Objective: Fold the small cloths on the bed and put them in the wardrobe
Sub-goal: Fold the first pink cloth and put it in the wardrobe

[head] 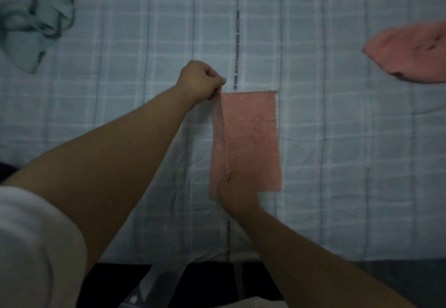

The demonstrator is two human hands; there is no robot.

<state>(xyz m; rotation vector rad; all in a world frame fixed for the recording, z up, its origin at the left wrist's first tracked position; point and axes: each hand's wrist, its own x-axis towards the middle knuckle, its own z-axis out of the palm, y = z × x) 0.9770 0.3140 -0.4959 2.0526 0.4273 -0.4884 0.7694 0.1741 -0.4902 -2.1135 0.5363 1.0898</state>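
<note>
A small pink cloth (251, 138) lies flat on the bed as a tall rectangle in the middle of the view. Its left edge is lifted off the sheet. My left hand (200, 82) pinches that edge at the far left corner. My right hand (235, 193) grips the same edge at the near left corner. A second pink cloth (410, 51) lies crumpled at the right edge. A pale green-white cloth (36, 22) sits bunched at the far left.
The bed carries a light blue checked sheet (337, 150) with a dark printed stripe down its middle. The bed's near edge runs along the bottom, with dark floor (212, 283) below it. No wardrobe is in view.
</note>
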